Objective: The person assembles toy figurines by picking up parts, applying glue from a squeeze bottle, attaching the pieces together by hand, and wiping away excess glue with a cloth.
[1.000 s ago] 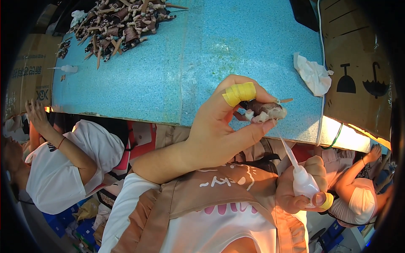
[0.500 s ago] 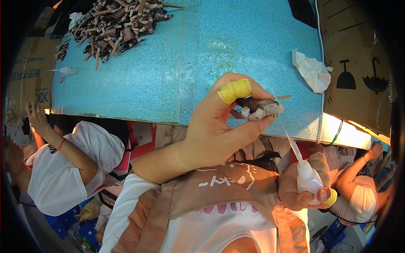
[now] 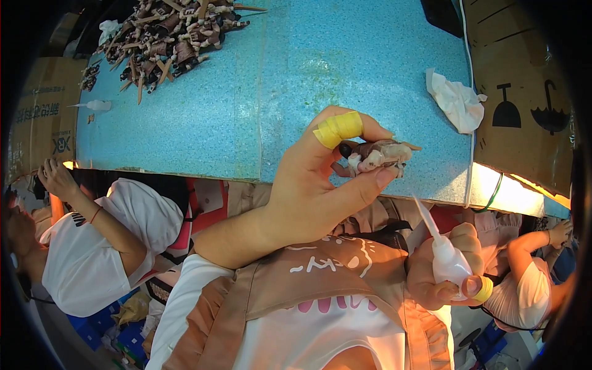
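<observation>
My left hand [image 3: 327,172], with yellow tape round its index finger, pinches a small toy figure [image 3: 377,156] between thumb and index finger above the table's front edge. The figure is brown, pale and black, and a thin brown piece sticks out at its right side. Lower and to the right, my right hand [image 3: 472,246] is closed round a white squeeze bottle [image 3: 449,262]. Yellow tape also wraps my right thumb. The bottle's long thin nozzle points up and left toward the figure, its tip apart from it.
A heap of similar brown figures [image 3: 166,43] lies far left on the blue table [image 3: 296,80]. Another nozzle bottle [image 3: 98,105] lies at the left. Crumpled white tissue [image 3: 456,102] sits at the right beside a cardboard box [image 3: 518,92]. Other people work at both sides.
My left hand has turned the figure slightly and shifted it a little left. The bottle in my right hand has tilted slightly, its nozzle tip now lower and farther from the figure.
</observation>
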Tool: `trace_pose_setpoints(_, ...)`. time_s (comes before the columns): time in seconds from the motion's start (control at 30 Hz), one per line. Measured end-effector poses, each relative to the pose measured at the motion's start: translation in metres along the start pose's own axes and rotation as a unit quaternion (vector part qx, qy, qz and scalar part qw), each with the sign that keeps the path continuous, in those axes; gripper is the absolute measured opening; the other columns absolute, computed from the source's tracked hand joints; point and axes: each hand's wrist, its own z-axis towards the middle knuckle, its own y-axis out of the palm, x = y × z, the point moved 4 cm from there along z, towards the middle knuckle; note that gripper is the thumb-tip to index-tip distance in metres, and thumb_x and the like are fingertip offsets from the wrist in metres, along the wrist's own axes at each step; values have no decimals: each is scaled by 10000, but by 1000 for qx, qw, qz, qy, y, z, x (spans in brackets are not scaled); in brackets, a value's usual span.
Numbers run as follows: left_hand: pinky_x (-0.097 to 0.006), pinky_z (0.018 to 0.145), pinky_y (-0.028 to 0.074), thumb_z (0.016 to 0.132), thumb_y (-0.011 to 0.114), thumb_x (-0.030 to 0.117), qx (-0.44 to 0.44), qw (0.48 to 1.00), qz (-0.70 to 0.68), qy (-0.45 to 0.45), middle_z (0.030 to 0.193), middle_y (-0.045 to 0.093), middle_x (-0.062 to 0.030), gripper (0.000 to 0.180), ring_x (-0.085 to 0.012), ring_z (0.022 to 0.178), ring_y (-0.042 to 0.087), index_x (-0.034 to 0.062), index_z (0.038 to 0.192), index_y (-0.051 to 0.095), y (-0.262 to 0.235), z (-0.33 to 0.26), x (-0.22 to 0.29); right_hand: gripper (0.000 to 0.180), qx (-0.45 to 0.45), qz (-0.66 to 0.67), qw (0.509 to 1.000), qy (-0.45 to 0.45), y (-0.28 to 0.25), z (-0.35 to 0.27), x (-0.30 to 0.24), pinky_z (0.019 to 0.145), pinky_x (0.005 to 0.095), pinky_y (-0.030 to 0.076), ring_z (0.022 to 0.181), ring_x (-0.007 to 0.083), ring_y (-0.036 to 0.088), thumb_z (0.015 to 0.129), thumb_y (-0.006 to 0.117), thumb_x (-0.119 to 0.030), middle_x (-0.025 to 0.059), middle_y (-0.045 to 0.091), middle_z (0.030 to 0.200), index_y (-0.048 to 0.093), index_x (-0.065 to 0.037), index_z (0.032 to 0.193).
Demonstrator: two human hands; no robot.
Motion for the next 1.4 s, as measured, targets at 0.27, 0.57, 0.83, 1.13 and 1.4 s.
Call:
trace_pose_setpoints(0.27, -285, 781, 469, 783, 581, -48, 7, 998, 42, -51, 1005, 512, -109, 335, -153, 903, 532, 3, 1088, 450, -5, -3, 0, 222, -32, 22, 999, 29, -1, 0, 1, 467, 296, 251, 482, 153, 356, 861, 495, -298, 24, 443, 606, 447, -161, 1029)
trace_pose_setpoints(0.57, -325, 759, 487, 799, 565, -40, 31, 998, -13, -49, 973, 513, -87, 314, -166, 871, 550, 2, 1090, 455, -12, -2, 1, 333, 54, 142, 908, 391, 6, 3, 46, 747, 278, 470, 888, 197, 558, 809, 517, -69, 118, 566, 967, 460, 1, 1131)
trace_pose_setpoints(0.83, -318, 742, 459, 814, 565, 43, 80, 995, 16, -61, 971, 512, -87, 299, -153, 803, 516, -9, 1086, 452, -18, -4, -6, 277, -218, -307, 915, 146, 17, 29, 80, 725, 315, 409, 849, 217, 538, 724, 660, -89, 91, 544, 961, 523, -27, 957)
trace_pose_setpoints(1.13, -268, 750, 437, 827, 557, 55, 80, 990, -13, -113, 969, 520, -75, 231, -140, 821, 519, 13, 1040, 478, -18, -1, 0, 182, 158, -270, 948, -63, -77, 63, 60, 623, 322, 437, 689, 241, 538, 720, 640, -38, 119, 556, 823, 546, -13, 873)
trace_pose_setpoints(1.4, -303, 653, 486, 850, 546, 111, 13, 986, -22, -164, 930, 517, -62, 202, -171, 790, 546, 51, 1028, 472, 13, 0, -6, 135, -107, -548, 784, 271, -136, 131, 193, 601, 321, 468, 689, 270, 584, 759, 595, -95, 113, 599, 801, 593, -51, 887)
